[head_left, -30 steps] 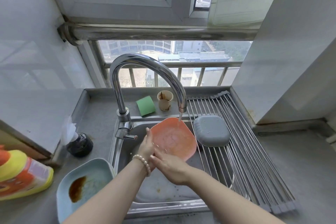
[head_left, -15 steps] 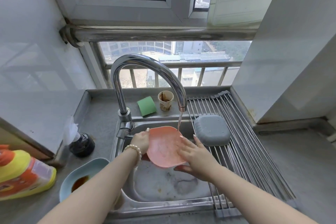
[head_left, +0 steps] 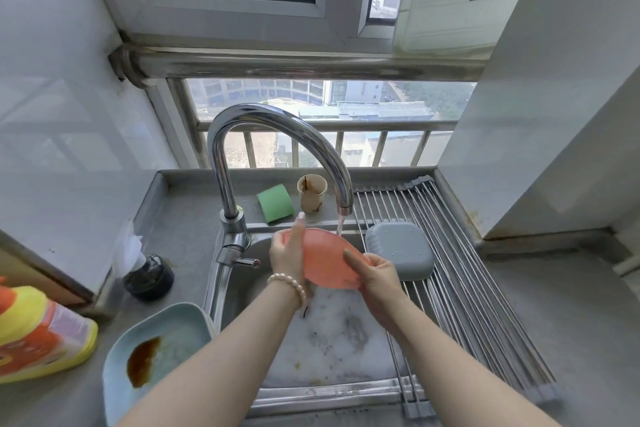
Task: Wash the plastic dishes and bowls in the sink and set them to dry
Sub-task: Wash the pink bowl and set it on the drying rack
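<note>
Water runs from the tap [head_left: 341, 218] over the sink [head_left: 332, 343]; our left hand [head_left: 289, 253] and right hand [head_left: 379, 276] now grip the pink dish [head_left: 327, 258] turned bottom-up, so we judge its back gets rinsed next.

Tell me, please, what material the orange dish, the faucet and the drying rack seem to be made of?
Orange dish: probably plastic, a matte, even colour with a thin rim. Faucet: polished metal, likely chromed or stainless, with mirror-like reflections. Drying rack: thin metal rods with a brushed steel shine; its grey end pieces look like plastic or rubber.
</note>
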The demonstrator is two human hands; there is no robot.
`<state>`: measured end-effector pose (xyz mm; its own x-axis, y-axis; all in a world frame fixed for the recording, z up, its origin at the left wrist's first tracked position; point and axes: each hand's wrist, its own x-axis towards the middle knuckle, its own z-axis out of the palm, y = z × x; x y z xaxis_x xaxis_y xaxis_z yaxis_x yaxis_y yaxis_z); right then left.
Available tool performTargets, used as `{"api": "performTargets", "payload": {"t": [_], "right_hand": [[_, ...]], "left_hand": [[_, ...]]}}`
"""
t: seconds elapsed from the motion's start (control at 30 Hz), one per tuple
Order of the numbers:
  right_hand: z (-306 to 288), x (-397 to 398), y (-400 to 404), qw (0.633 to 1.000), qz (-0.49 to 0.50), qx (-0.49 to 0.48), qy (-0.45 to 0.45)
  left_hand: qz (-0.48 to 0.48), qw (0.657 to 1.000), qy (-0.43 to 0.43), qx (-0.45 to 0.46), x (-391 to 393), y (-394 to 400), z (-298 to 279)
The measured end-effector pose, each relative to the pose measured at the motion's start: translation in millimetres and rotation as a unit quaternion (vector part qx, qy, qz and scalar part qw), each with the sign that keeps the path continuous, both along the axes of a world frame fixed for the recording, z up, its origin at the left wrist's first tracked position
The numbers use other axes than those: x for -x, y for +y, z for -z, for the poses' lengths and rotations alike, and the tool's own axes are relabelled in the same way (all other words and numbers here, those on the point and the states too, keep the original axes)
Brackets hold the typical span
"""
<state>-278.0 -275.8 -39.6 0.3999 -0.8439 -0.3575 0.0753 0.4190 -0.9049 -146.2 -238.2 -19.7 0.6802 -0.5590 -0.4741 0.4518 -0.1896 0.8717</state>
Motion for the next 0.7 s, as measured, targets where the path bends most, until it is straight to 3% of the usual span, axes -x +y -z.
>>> {"api": "performTargets", "payload": {"t": [0.1, 0.17, 0.27, 0.43, 0.5, 0.57, 0.7], "right_hand": [[-7, -8, 1, 0.993, 0.085, -0.067, -0.037], [-12, -11, -1, 0.987, 0.126, -0.091, -0.033], [-18, -17, -1, 0.981, 0.162, -0.105, -0.018], [-20, -23, 1, 0.969, 0.209, -0.134, 0.009], [-17, -24, 1, 0.968, 0.214, -0.130, 0.029], [-13, -24, -1, 0.968, 0.215, -0.119, 0.059], [-13, -20, -9, 0.972, 0.178, -0.129, 0.085]], "left_hand": [[0.062, 0.985, -0.159, -0.031, 9, -3, -8], [0.108, 0.951, -0.284, -0.060, 17, 0, -9], [0.132, 0.871, -0.462, -0.104, 24, 2, -3], [0.141, 0.739, -0.650, -0.108, 28, -5, 6], [0.174, 0.714, -0.665, -0.135, 27, -8, 2], [0.223, 0.713, -0.637, -0.190, 22, -13, -7], [0.296, 0.783, -0.485, -0.251, 6, -30, -17]]}}
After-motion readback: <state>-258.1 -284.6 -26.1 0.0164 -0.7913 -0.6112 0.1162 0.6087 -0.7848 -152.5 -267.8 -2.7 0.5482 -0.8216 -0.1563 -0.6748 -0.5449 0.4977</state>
